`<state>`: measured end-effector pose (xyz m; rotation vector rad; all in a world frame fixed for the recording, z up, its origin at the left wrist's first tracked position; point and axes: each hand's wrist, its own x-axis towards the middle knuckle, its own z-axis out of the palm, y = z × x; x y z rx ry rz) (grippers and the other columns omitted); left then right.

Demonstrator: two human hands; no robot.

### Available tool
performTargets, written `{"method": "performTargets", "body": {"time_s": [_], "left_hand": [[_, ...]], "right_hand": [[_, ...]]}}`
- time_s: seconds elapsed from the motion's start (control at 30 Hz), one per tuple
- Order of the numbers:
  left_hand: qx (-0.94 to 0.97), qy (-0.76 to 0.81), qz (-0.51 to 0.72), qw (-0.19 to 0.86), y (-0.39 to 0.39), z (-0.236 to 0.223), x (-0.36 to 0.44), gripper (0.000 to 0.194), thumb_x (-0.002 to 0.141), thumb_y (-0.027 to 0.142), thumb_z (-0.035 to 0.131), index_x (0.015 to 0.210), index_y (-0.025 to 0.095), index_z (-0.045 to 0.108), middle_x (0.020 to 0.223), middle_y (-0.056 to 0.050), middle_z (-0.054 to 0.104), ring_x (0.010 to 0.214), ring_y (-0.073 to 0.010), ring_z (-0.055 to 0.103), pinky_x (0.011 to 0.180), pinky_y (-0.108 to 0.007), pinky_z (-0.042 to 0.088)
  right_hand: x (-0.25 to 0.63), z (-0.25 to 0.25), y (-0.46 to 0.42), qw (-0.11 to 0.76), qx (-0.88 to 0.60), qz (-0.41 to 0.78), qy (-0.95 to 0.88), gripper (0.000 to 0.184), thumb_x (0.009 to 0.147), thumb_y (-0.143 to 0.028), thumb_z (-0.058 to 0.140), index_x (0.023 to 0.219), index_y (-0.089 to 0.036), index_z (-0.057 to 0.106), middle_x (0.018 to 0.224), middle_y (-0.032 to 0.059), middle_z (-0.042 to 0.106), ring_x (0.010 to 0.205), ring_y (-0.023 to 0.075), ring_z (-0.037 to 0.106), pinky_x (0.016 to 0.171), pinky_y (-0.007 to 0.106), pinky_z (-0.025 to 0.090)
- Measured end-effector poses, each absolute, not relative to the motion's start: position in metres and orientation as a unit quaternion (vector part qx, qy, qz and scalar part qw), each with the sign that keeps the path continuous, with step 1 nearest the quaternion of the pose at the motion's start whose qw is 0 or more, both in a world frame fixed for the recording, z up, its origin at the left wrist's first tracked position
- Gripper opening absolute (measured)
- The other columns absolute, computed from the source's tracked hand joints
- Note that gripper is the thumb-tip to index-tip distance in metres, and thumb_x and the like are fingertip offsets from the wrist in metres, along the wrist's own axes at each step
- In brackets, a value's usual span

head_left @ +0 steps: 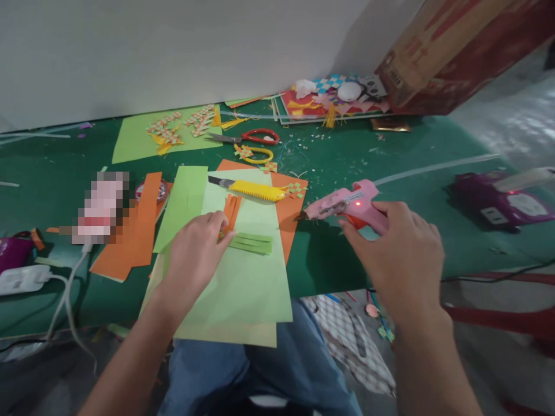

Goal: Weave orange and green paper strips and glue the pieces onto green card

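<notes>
My left hand (197, 248) pinches the joined corner of a small woven paper piece. Its orange strips (233, 209) point up and its green strips (254, 243) extend to the right; the corner is partly hidden by my fingers. Beneath it lie pale green paper sheets (255, 297). At the right, my right hand (401, 254) is closed around the handle of a pink hot glue gun (340, 203). A red light glows on the gun, and its nozzle points left, over the edge of an orange sheet (297, 193). A yellow utility knife (255, 189) lies just above the woven piece.
Red-handled scissors (260, 137) and yellow-handled scissors (262, 155) lie behind the sheets. Woven ornaments (165, 130) rest on green paper at the back. Orange paper (143, 231) and a blurred-out pink device (102, 208) are left; a purple power strip (498, 199) sits right.
</notes>
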<state>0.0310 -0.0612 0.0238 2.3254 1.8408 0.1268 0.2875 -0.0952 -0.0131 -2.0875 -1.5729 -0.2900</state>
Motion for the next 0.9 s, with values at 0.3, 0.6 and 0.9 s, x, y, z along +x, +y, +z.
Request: {"method": "performTargets", "body": {"time_s": [0.3, 0.6, 0.9], "left_hand": [[0.788, 0.611, 0.042, 0.064, -0.063, 0.022, 0.03, 0.014, 0.088, 0.029, 0.061, 0.09, 0.016, 0.058, 0.088, -0.006, 0.07, 0.082, -0.0233, 0.066, 0.063, -0.03, 0.041], [0.776, 0.629, 0.016, 0.045, -0.064, 0.024, 0.036, 0.019, 0.086, 0.034, 0.064, 0.092, 0.017, 0.057, 0.09, -0.005, 0.07, 0.082, -0.0223, 0.065, 0.057, -0.028, 0.036], [0.762, 0.648, -0.012, 0.019, -0.064, 0.026, 0.046, 0.027, 0.085, 0.04, 0.064, 0.098, 0.017, 0.057, 0.091, -0.007, 0.07, 0.084, -0.0239, 0.065, 0.055, -0.028, 0.036]], "right_hand": [[0.289, -0.013, -0.095, 0.249, -0.786, -0.07, -0.562, 0.042, 0.082, -0.054, 0.043, 0.094, -0.017, 0.057, 0.084, 0.0162, 0.065, 0.08, 0.0341, 0.061, 0.072, 0.045, 0.042], [0.286, -0.012, -0.094, 0.236, -0.799, -0.044, -0.551, 0.043, 0.079, -0.055, 0.044, 0.095, -0.016, 0.057, 0.087, 0.0173, 0.065, 0.085, 0.0352, 0.062, 0.076, 0.047, 0.043], [0.284, -0.018, -0.092, 0.231, -0.799, -0.052, -0.553, 0.043, 0.079, -0.052, 0.045, 0.097, -0.015, 0.059, 0.087, 0.0167, 0.066, 0.084, 0.0329, 0.06, 0.074, 0.044, 0.041]]}}
